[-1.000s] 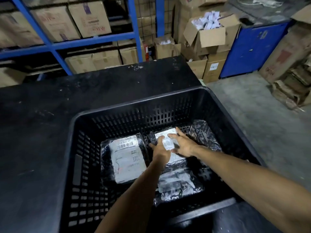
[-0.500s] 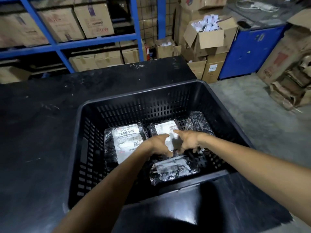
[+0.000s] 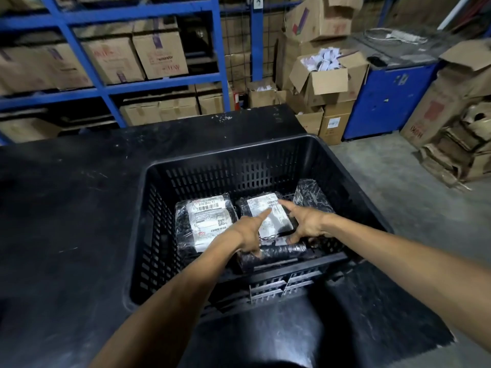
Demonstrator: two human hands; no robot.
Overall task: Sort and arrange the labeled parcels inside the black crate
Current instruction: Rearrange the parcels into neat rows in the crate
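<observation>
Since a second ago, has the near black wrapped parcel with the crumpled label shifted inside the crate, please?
Yes. The near black wrapped parcel has tipped onto its edge against the black crate's near wall, label hidden.

Cardboard boxes [image 3: 322, 82] beside blue shelving [image 3: 162, 83]

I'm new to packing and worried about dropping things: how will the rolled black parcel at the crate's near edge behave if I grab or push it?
The rolled parcel looks cylindrical and lies on its side, so a push would probably roll it. Its glossy, crinkled wrap suggests a slippery grip. The left hand already rests against it, which may steady it.
</observation>
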